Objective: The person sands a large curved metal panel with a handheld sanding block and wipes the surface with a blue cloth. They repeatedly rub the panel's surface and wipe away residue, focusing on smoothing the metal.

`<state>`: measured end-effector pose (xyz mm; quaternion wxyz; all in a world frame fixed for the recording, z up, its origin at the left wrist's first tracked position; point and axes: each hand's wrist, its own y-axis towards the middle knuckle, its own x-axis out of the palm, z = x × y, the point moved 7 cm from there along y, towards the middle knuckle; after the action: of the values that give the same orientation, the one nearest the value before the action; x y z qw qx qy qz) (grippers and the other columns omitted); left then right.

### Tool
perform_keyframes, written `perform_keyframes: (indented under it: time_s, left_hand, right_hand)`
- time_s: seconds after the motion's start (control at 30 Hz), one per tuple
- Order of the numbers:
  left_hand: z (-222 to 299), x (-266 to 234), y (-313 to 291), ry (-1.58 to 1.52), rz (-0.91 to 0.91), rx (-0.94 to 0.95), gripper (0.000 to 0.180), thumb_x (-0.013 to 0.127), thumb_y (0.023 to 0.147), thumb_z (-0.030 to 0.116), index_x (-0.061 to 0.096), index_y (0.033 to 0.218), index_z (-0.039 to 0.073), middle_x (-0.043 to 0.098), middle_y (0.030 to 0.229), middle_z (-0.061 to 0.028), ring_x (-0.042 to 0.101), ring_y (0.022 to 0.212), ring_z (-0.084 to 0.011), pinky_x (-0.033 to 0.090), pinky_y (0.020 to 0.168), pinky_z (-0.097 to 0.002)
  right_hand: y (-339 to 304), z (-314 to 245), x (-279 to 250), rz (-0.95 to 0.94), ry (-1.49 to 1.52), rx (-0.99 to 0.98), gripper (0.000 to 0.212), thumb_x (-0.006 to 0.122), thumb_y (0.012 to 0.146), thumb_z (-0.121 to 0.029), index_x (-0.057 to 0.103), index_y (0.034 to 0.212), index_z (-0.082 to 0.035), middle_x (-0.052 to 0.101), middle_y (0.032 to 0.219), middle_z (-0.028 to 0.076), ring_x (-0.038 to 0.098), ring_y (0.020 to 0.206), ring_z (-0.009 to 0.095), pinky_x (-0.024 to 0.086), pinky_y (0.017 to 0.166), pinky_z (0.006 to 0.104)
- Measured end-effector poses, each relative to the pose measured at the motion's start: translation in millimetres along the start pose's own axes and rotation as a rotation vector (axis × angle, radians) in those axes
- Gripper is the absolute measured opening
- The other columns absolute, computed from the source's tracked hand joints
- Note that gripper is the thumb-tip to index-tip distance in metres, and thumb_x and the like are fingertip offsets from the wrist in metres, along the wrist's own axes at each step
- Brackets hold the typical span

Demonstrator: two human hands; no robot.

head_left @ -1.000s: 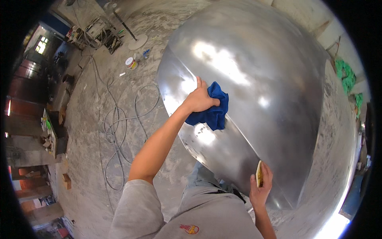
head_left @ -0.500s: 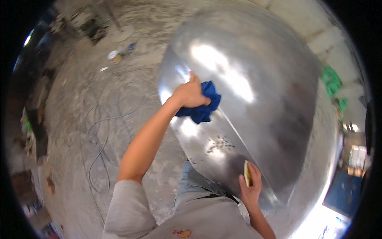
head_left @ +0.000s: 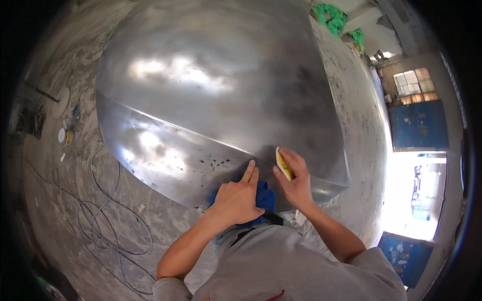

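**Q:** State the condition of both hands.

**A:** My left hand [head_left: 236, 201] lies over the blue cloth [head_left: 267, 196] at the near edge of the metal shell [head_left: 216, 100], two fingers extended; I cannot tell whether it is closed on the cloth. My right hand [head_left: 297, 181] grips the white-and-yellow pad [head_left: 284, 165] between thumb and fingers, over the shell's near right part.

**Q:** Which faults are possible?

**A:** Caution: the pad stands tilted. Pressed this way, its rim could score the shell. Grit trapped in the cloth could do likewise. If held loosely, the cloth could slip off the near edge.

**Q:** Describe the surface.

**A:** The shell is grey, curved and reflective. Dark specks [head_left: 217, 163] lie between its near edge and the crease [head_left: 183, 129]; I cannot tell residue from pitting.

**Q:** And the room?

**A:** Left of the shell, a looped hose lies on the scuffed floor [head_left: 168, 228], with a small tub [head_left: 62, 135] farther out. Right of the shell, blue panels [head_left: 419, 125] flank a bright opening [head_left: 409, 195].
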<state>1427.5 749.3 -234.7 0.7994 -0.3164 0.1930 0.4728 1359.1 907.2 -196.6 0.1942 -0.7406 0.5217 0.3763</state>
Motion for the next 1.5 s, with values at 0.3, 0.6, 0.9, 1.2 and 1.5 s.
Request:
perform_keyframes:
  time_s: [0.3, 0.6, 0.9, 1.2, 1.5]
  left_hand:
    - [41.9, -7.3, 38.1, 0.06, 0.151, 0.078, 0.1, 0.088, 0.07, 0.027, 0.045, 0.154, -0.006, 0.067, 0.131, -0.0205, 0.076, 0.087, -0.0339, 0.059, 0.083, -0.0439]
    - [104.9, 63.3, 76.9, -0.114, -0.022, 0.048, 0.1, 0.092, 0.068, 0.021, 0.048, 0.155, 0.0, 0.068, 0.129, -0.0271, 0.074, 0.077, -0.0325, 0.059, 0.077, -0.0414]
    - [186.8, 164.4, 120.0, -0.552, 0.1, -0.12, 0.073, 0.085, 0.084, 0.005, 0.052, 0.148, -0.005, 0.073, 0.124, -0.0145, 0.071, 0.113, -0.0211, 0.057, 0.099, -0.0357]
    - [389.1, 317.2, 208.3, -0.206, -0.197, 0.321, 0.085, 0.092, 0.074, 0.009, 0.052, 0.149, 0.004, 0.071, 0.131, -0.0187, 0.073, 0.112, -0.0281, 0.059, 0.098, -0.0369]
    - [451.3, 425.6, 327.6, -0.32, -0.386, 0.32, 0.088, 0.091, 0.076, 0.028, 0.05, 0.15, 0.006, 0.066, 0.135, -0.0194, 0.068, 0.12, -0.0385, 0.055, 0.102, -0.0443]
  right_hand:
    - [-33.7, 78.6, -59.6, 0.213, -0.019, 0.165, 0.047, 0.077, 0.095, -0.01, 0.067, 0.14, -0.004, 0.063, 0.145, 0.016, 0.058, 0.131, 0.032, 0.047, 0.111, 0.0398]
    - [-140.4, 206.0, -165.7, 0.569, 0.047, 0.325, 0.045, 0.077, 0.095, -0.011, 0.067, 0.138, -0.003, 0.065, 0.141, 0.019, 0.063, 0.126, 0.035, 0.049, 0.108, 0.0422]
    - [-377.0, 410.3, -320.4, 0.904, 0.228, 0.892, 0.045, 0.072, 0.104, -0.03, 0.068, 0.14, -0.003, 0.073, 0.121, 0.011, 0.064, 0.102, 0.018, 0.053, 0.088, 0.035]
    - [-461.7, 465.5, -319.0, 0.872, 0.294, 0.998, 0.047, 0.072, 0.104, -0.031, 0.069, 0.139, 0.0, 0.071, 0.107, 0.005, 0.058, 0.086, 0.012, 0.047, 0.074, 0.0306]
    - [-460.5, 556.3, -363.8, 0.678, 0.317, 1.152, 0.042, 0.072, 0.103, -0.029, 0.073, 0.131, 0.002, 0.061, 0.08, -0.004, 0.052, 0.076, 0.008, 0.042, 0.067, 0.0294]
